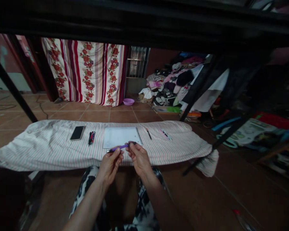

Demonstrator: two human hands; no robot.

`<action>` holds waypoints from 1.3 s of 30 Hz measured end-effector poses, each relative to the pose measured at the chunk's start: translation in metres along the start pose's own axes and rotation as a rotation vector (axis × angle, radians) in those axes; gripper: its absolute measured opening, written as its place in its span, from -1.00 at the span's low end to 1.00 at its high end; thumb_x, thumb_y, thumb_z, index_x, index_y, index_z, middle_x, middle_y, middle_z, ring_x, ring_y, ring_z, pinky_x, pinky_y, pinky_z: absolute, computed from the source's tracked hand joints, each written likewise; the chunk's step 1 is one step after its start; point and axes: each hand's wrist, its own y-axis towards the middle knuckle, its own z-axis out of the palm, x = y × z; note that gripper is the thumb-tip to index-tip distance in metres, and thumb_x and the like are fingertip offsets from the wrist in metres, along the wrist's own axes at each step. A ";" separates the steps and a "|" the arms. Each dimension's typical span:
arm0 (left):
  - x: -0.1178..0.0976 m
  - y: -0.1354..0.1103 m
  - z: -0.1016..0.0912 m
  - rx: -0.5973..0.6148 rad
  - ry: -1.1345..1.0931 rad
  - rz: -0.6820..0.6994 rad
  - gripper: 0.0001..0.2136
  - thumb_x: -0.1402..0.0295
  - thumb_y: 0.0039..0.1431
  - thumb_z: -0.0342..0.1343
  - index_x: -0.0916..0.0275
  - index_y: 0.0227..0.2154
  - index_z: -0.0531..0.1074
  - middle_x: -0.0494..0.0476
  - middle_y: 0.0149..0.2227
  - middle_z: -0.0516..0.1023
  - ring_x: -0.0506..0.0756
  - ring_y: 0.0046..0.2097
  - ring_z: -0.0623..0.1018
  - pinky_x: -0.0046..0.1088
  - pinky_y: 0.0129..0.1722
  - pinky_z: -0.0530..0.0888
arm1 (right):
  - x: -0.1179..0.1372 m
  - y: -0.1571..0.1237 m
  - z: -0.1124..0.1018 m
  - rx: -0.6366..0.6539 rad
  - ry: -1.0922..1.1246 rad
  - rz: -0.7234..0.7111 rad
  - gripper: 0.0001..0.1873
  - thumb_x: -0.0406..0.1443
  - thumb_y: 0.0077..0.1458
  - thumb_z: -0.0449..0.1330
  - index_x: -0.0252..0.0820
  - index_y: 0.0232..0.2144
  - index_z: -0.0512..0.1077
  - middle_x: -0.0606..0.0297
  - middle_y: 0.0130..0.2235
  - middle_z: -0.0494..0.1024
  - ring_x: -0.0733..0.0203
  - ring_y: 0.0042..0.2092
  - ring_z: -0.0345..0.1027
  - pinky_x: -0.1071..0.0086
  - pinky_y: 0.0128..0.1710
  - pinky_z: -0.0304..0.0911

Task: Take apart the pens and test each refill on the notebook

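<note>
1. While patterned trousers (86, 184) show below the near edge of the striped, cloth-covered tabletop (55, 147), both forearms reach toward its middle.
2. The left hand (110, 163) has its fingers closed on the purple pen (121, 147) near its left end; the right hand (139, 157) has its fingers gripping the dark right end.
3. Held between them, the pen slants across the near side of the spiral notebook (120, 136), which lies mid-tabletop, reaching close to the far edge.
4. Left of the notebook lie several pens (90, 138), then a dark phone (77, 132) toward the far edge.
5. Right of it lie an orange-ended pencil (148, 133) and some pale pens (165, 134), toward the far right corner.
6. Beyond the far edge, a purple basin (128, 101) rests on the tiled floor (98, 114), near a floral curtain (89, 73) and heaped clothes (170, 80).
</note>
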 end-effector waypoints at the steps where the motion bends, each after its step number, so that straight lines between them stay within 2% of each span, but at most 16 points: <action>1: 0.002 -0.008 0.000 0.003 -0.014 0.020 -0.93 0.54 -0.06 0.22 0.38 -0.45 0.47 0.07 -0.54 0.51 -0.12 -0.56 0.45 -0.71 -0.56 0.42 | 0.000 -0.009 0.000 0.004 -0.007 0.008 -0.72 -0.23 -0.35 0.41 -0.23 -0.51 0.49 0.32 -0.46 0.53 0.36 -0.46 0.38 0.54 -0.54 0.21; 8: 0.001 -0.051 -0.002 0.013 -0.052 0.057 -0.97 0.56 -0.01 0.18 0.37 -0.45 0.46 0.09 -0.51 0.54 -0.09 -0.51 0.51 -0.68 -0.49 0.47 | 0.008 -0.054 0.002 0.042 -0.034 -0.004 -0.70 -0.22 -0.37 0.41 -0.22 -0.50 0.51 0.34 -0.49 0.51 0.34 -0.45 0.38 0.52 -0.52 0.20; 14: -0.001 -0.067 0.000 0.013 0.011 0.098 -0.86 0.52 -0.17 0.30 0.38 -0.48 0.47 0.07 -0.54 0.54 -0.09 -0.53 0.50 -0.70 -0.52 0.45 | 0.008 -0.068 0.004 0.038 -0.041 -0.030 -0.69 -0.20 -0.37 0.41 -0.23 -0.52 0.49 0.35 -0.53 0.49 0.33 -0.47 0.36 0.48 -0.49 0.23; 18: 0.000 -0.066 -0.003 0.069 0.048 0.122 -0.77 0.49 -0.24 0.34 0.39 -0.43 0.50 0.11 -0.52 0.57 -0.07 -0.49 0.52 -0.68 -0.45 0.47 | 0.005 -0.069 0.003 0.024 -0.017 -0.038 -0.70 -0.17 -0.34 0.40 -0.24 -0.57 0.46 0.36 -0.58 0.47 0.34 -0.51 0.34 0.44 -0.46 0.26; 25: 0.002 -0.054 -0.008 -0.025 0.013 0.060 -0.88 0.59 -0.14 0.26 0.38 -0.46 0.50 0.10 -0.52 0.55 -0.06 -0.48 0.53 -0.69 -0.46 0.48 | 0.005 -0.064 -0.003 0.098 0.028 0.037 -0.63 -0.20 -0.25 0.37 -0.18 -0.31 0.48 0.31 -0.37 0.52 0.33 -0.37 0.39 0.54 -0.49 0.22; 30: 0.006 -0.048 -0.007 -0.019 0.009 0.035 -0.92 0.60 -0.11 0.23 0.39 -0.47 0.50 0.10 -0.53 0.54 -0.07 -0.48 0.52 -0.71 -0.47 0.48 | 0.001 -0.056 -0.008 0.039 -0.002 0.048 -0.71 -0.22 -0.29 0.39 -0.23 -0.45 0.49 0.35 -0.45 0.50 0.38 -0.42 0.37 0.56 -0.49 0.20; 36: 0.008 -0.045 -0.010 -0.039 -0.005 0.034 -0.90 0.57 -0.15 0.27 0.40 -0.48 0.50 0.10 -0.52 0.55 -0.08 -0.49 0.52 -0.71 -0.47 0.48 | -0.006 -0.054 -0.010 0.099 0.028 0.067 -0.61 -0.23 -0.27 0.38 -0.15 -0.28 0.48 0.33 -0.38 0.53 0.33 -0.37 0.39 0.54 -0.50 0.18; 39: 0.010 -0.045 -0.011 -0.041 -0.004 0.044 -0.86 0.53 -0.20 0.31 0.41 -0.49 0.50 0.11 -0.53 0.55 -0.06 -0.48 0.52 -0.70 -0.47 0.48 | -0.010 -0.051 -0.010 0.045 0.010 0.041 -0.67 -0.22 -0.33 0.41 -0.24 -0.43 0.51 0.34 -0.48 0.51 0.37 -0.44 0.35 0.56 -0.54 0.12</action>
